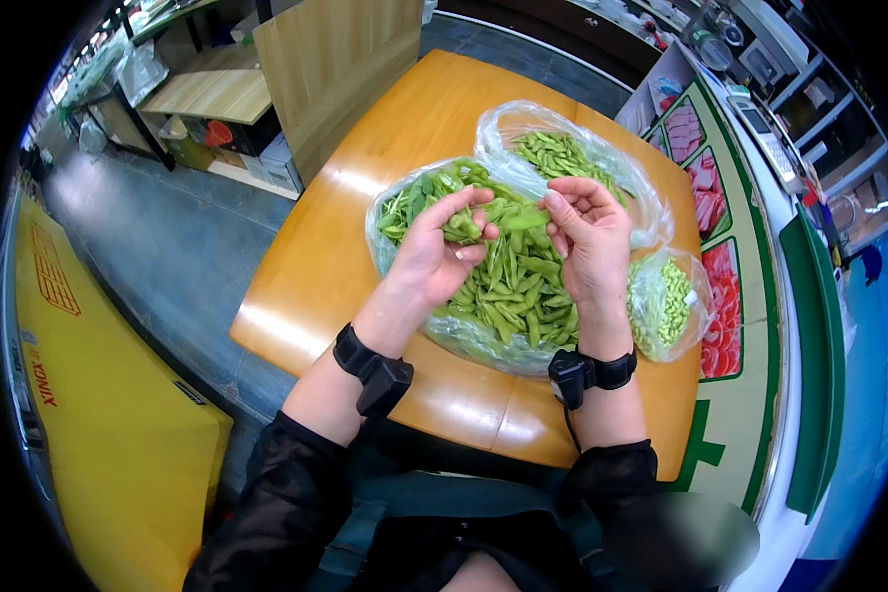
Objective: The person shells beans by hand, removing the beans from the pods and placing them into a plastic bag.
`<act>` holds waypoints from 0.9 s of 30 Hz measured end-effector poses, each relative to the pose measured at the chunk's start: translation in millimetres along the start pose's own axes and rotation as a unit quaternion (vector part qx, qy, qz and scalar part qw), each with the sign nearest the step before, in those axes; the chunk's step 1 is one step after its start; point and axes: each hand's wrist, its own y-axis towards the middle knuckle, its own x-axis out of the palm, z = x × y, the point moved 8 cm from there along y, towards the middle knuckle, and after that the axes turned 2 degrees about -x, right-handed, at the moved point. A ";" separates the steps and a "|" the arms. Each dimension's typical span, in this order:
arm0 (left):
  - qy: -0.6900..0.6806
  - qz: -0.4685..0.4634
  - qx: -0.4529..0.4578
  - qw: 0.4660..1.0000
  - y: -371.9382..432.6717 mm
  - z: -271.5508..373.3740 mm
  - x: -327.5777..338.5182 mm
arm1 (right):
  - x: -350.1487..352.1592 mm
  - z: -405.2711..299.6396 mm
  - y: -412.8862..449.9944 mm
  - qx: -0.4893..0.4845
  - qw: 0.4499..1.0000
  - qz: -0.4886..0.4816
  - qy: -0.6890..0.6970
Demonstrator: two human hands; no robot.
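Note:
Above a large clear plastic bag [481, 355] heaped with green soybean pods [522, 285], both of my hands are raised. My left hand [444, 240] holds several green pods [462, 226] in its curled fingers. Between thumb and forefinger, my right hand [590, 229] pinches the tip of a flat green piece [522, 215], a leaf or pod, that stretches toward the left hand. Behind lies a second open plastic bag [503, 126] with more pods [562, 155]. To the right, a smaller plastic bag [699, 296] contains shelled green beans [666, 303].
The bags rest on a polished wooden table [370, 177]. A counter [747, 318] with food pictures borders it on the right, bearing a weighing scale [769, 140]. A wooden panel [340, 66] stands at the back left, and a yellow cabinet [118, 422] on the left.

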 end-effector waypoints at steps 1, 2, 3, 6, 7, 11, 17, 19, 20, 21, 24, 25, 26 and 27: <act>-0.001 0.001 -0.006 1.000 0.7 -1.4 -0.3 | -0.9 -2.1 -0.2 -0.003 1.000 0.006 0.006; -0.001 0.002 -0.013 1.000 1.4 -3.4 -0.4 | 2.3 -1.3 -0.5 0.020 1.000 -0.011 -0.002; 0.006 0.004 -0.017 1.000 0.5 -4.8 -0.6 | 6.9 1.1 -1.6 0.044 0.999 -0.030 -0.009; 0.228 -0.052 0.059 0.970 -7.8 1.8 18.7 | 17.1 4.1 -4.1 0.037 0.993 -0.090 -0.061; 0.233 -0.053 0.053 0.970 -8.4 -0.5 20.5 | 16.0 6.1 -4.2 0.036 0.994 -0.084 -0.058; 0.319 -0.105 0.078 0.939 -13.0 1.7 31.1 | 31.0 6.2 -10.1 0.023 0.992 -0.117 -0.029; 0.346 -0.062 0.144 0.925 -11.9 13.2 28.7 | 28.1 6.1 -10.1 -0.051 0.986 -0.127 -0.092; 0.353 -0.052 0.151 0.922 -11.6 15.9 23.9 | 30.6 2.2 -12.8 -0.058 0.990 -0.114 -0.060; 0.340 -0.028 0.171 0.924 -12.1 20.2 20.4 | 32.2 -2.0 -13.4 -0.058 0.990 -0.117 -0.059; 0.328 -0.005 0.193 0.925 -13.5 25.6 17.3 | 36.2 -20.8 -16.1 -0.156 0.958 -0.113 -0.214; 0.290 -0.003 0.241 0.926 -14.8 33.3 15.4 | 46.6 -28.7 -24.7 -0.277 0.868 -0.133 -0.391; 0.290 -0.005 0.241 0.926 -13.9 32.6 16.5 | 50.6 -25.3 -28.2 -0.302 0.840 -0.160 -0.422; 0.299 -0.013 0.223 0.928 -12.1 29.3 18.4 | 51.4 -27.2 -29.6 -0.339 0.834 -0.141 -0.413; 0.308 -0.020 0.206 0.928 -11.3 26.4 19.7 | 51.0 -25.3 -28.8 -0.339 0.834 -0.140 -0.412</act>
